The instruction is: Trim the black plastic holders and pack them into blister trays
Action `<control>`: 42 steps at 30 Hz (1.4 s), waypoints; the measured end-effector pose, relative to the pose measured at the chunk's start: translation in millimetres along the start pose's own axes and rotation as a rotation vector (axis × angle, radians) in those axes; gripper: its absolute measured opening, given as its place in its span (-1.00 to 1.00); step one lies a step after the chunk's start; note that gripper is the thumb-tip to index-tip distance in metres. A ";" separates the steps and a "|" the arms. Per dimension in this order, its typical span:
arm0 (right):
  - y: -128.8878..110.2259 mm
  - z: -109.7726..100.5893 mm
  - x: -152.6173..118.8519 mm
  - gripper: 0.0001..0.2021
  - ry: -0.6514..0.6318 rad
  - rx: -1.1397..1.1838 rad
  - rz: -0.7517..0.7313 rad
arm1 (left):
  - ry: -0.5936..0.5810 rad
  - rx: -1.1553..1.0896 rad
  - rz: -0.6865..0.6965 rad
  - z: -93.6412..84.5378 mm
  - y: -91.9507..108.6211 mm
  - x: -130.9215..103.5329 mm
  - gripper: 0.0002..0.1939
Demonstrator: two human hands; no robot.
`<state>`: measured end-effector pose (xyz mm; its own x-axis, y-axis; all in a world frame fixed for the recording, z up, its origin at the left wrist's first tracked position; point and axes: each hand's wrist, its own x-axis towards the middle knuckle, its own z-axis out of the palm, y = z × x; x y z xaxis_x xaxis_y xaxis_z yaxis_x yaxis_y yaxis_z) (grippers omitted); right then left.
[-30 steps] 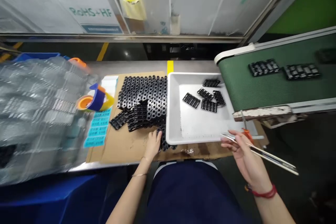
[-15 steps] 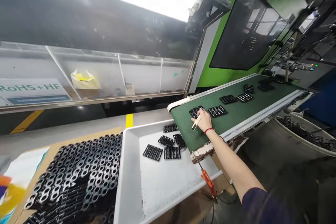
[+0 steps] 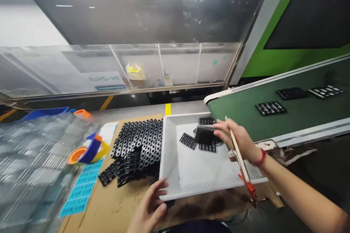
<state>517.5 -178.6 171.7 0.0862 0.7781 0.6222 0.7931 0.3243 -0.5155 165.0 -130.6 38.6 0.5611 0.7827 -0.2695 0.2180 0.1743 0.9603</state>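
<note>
My right hand (image 3: 242, 141) is above the white tray (image 3: 170, 153) beside the conveyor's end. Between its fingertips is a flat black plastic piece (image 3: 204, 134), tilted and slightly blurred. The same hand also keeps a long cream-coloured tool (image 3: 237, 149) against the palm; its exact kind is unclear. Several slotted black plastic frames (image 3: 188, 141) lie in the tray under the held piece. My left hand (image 3: 151, 205) hangs open by the tray's near left corner, fingers apart with nothing in them.
Black parts stand in packed rows (image 3: 139, 138) on cardboard (image 3: 109, 204) left of the tray. More frames (image 3: 270, 107) rest on the green conveyor belt (image 3: 240, 116). An orange-handled tool (image 3: 250, 191) hangs at the tray's right edge. Tape rolls (image 3: 89, 151) and clear plastic trays (image 3: 32, 167) sit left.
My right hand has lifted a black piece from the belt and carried it left over the tray. My left hand has come into view. The camera has turned left.
</note>
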 end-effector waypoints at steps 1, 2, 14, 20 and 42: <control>-18.0 15.7 -9.2 -0.82 -0.055 0.060 -0.073 | -0.204 -0.165 -0.010 9.9 11.1 3.6 -0.10; -34.2 30.3 -19.1 -0.79 -0.109 0.120 -0.159 | -0.363 -0.359 -0.028 20.1 21.2 6.3 -0.05; -103.5 77.4 -90.4 -0.63 0.181 0.890 0.499 | -0.267 -0.445 0.254 43.0 49.7 -12.1 -0.32; -121.8 73.8 -82.9 -0.55 0.082 0.941 0.571 | -0.198 0.012 0.353 39.7 65.1 -15.0 -0.33; -139.0 79.2 -83.2 -0.91 0.155 0.918 0.716 | -0.290 0.061 0.410 37.7 80.6 -13.1 -0.29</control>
<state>352.3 -245.8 144.9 0.4592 0.8869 0.0501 -0.1932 0.1547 -0.9689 205.3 -149.3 116.8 0.8069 0.5800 0.1118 -0.0258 -0.1545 0.9876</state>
